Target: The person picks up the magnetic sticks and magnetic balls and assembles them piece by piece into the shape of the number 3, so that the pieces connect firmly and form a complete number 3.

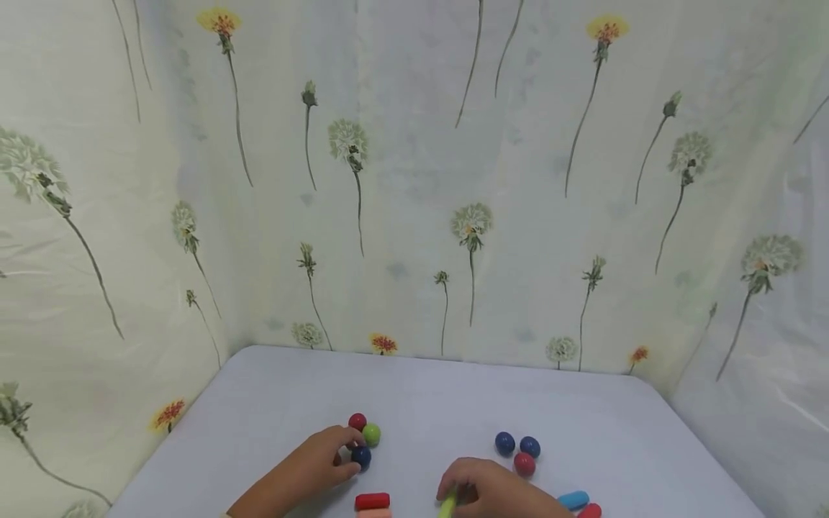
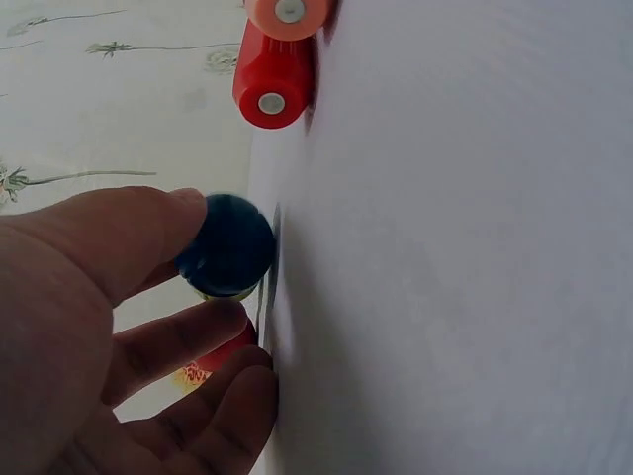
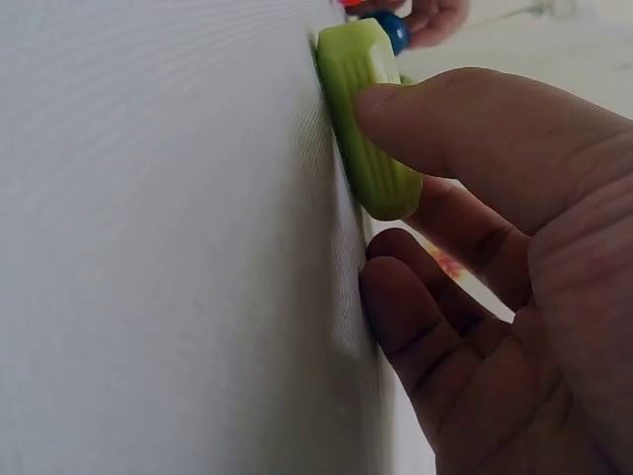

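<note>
There is one counter (image 1: pixel 427 399). Three blue balls (image 1: pixel 361 457) (image 1: pixel 505 443) (image 1: pixel 529 447), two red balls (image 1: pixel 358 421) (image 1: pixel 524 464) and one green ball (image 1: pixel 371 434) show — six balls, grouped three and three. Two red sticks (image 1: pixel 372 501) (image 1: pixel 589 511), one peach stick (image 1: pixel 373 514), one light blue stick (image 1: pixel 573 500) and one yellow-green stick (image 1: pixel 447 506) are in view — five sticks: one pair at the left, one pair at the right, one single between them.
</note>
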The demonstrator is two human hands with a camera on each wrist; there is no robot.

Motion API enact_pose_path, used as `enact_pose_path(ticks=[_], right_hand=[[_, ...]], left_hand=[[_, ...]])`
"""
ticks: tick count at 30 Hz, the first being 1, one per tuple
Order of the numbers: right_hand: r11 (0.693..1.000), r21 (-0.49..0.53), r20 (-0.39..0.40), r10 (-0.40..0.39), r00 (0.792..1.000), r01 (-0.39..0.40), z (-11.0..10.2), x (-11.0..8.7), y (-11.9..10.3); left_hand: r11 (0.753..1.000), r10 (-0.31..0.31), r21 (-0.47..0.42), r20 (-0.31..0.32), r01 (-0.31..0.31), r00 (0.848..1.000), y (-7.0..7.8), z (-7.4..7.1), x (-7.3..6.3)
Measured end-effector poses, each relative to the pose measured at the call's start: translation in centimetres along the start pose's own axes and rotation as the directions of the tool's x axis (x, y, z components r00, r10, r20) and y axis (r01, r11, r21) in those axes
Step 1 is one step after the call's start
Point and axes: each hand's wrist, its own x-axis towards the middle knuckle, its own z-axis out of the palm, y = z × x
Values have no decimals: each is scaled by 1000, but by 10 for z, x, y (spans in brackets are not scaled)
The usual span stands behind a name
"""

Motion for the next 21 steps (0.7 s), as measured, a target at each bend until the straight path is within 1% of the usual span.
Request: enact_pose_path(ticks=[3, 5, 6, 9, 10, 14, 16, 21], right_hand=[[999, -31, -14, 7, 1000, -8, 2, 0, 0], [998, -59, -25, -6, 1000, 4, 3, 0, 0], [997, -80, -32, -24, 999, 22, 3, 0, 0], [988, -146, -52, -62, 997, 54, 0, 1, -1], [985, -166, -58, -63, 996, 53, -1, 1, -1], [981, -194, -75, -25, 997, 10, -3, 1, -2], [980, -199, -82, 1, 997, -17, -3, 2, -4], [975, -213, -111, 40, 993, -63, -1, 4, -6]], left_hand=[[1000, -14, 5, 14, 14, 1000, -1, 3, 1], [1000, -27, 6, 20, 27, 999, 0, 4, 2], [999, -35, 2, 24, 35, 999, 0, 5, 3], [999, -38, -14, 27, 39, 999, 2, 2, 4], [999, -35, -23, 31, 35, 999, 2, 2, 4], [997, -37, -72, 54, 41, 998, 3, 1, 1], [993, -51, -99, 67, 57, 996, 3, 1, -1], [989, -53, -132, 91, 65, 994, 4, 2, -2]])
